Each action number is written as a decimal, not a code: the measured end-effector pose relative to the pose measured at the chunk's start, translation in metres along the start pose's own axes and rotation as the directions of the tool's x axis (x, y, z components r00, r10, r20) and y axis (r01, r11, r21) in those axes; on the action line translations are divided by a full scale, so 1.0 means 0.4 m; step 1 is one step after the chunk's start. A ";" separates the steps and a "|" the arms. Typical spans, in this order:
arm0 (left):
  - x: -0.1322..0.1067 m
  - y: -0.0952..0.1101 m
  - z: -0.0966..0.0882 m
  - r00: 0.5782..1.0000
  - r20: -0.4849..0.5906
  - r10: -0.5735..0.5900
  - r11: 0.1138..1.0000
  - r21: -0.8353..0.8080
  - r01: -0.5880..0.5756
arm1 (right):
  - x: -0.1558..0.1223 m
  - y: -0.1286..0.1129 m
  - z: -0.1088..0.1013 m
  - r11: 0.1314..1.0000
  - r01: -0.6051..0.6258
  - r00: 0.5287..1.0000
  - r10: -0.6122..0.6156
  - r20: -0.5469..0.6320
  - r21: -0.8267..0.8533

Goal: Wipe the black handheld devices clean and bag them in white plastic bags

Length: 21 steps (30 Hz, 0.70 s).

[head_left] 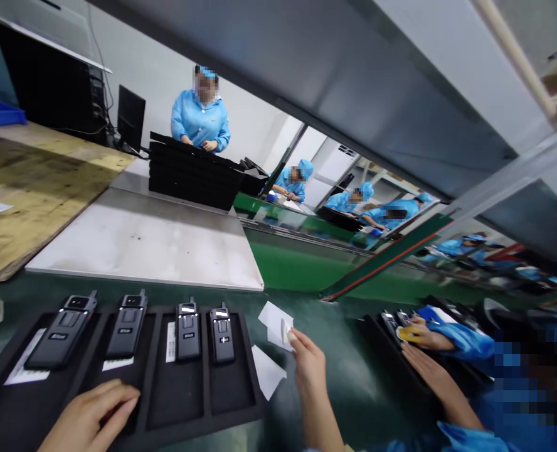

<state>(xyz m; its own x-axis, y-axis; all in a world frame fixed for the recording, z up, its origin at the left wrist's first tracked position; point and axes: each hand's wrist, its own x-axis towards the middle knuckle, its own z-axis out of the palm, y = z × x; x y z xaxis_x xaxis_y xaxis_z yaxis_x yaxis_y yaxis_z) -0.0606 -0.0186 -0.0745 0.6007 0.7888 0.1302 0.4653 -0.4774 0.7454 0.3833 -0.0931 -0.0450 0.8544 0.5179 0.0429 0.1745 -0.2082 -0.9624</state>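
Observation:
My left hand (95, 414) is over the lower part of a black foam tray (142, 433), fingers drawn together and nothing visible in them. Four-sided compartments in the tray hold several black handheld radios, among them one radio (57, 333) at the left, another (127, 326) above my left hand, and smaller-looking ones (187, 333) further right. White labelled slips (170, 342) lie partly under or beside them. Right of the tray, my right hand (310, 361) pinches a small white piece (285, 331), its kind unclear. White paper sheets (269, 373) lie just left of that hand.
A co-worker's hands (424, 345) work with a yellow item over another black tray at right. A white board (165, 238) lies beyond my tray, with stacked black trays (194, 172) on it. A green slanted post (386, 257) and overhead shelf (354, 81) cross the view.

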 end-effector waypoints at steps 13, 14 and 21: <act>0.151 0.238 0.072 0.944 0.180 -0.275 0.524 -0.795 0.304 | -0.440 -0.128 0.230 0.947 0.188 0.793 -0.302 0.529 0.259; 0.147 0.233 0.065 0.935 0.199 -0.293 0.502 -0.800 0.328 | -0.448 -0.130 0.236 0.947 0.183 0.784 -0.303 0.543 0.264; 0.123 0.195 0.021 0.882 0.357 -0.309 0.401 -0.792 0.461 | -0.453 -0.101 0.261 0.924 -0.278 0.770 0.052 0.635 0.261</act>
<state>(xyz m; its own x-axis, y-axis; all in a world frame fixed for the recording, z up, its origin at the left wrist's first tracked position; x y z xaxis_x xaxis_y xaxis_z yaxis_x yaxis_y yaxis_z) 0.0107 -0.0202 -0.0155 0.6179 0.7048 -0.3485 -0.0512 0.4784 0.8767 0.1705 -0.0918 -0.0420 0.3564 0.9153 -0.1878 -0.2039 -0.1200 -0.9716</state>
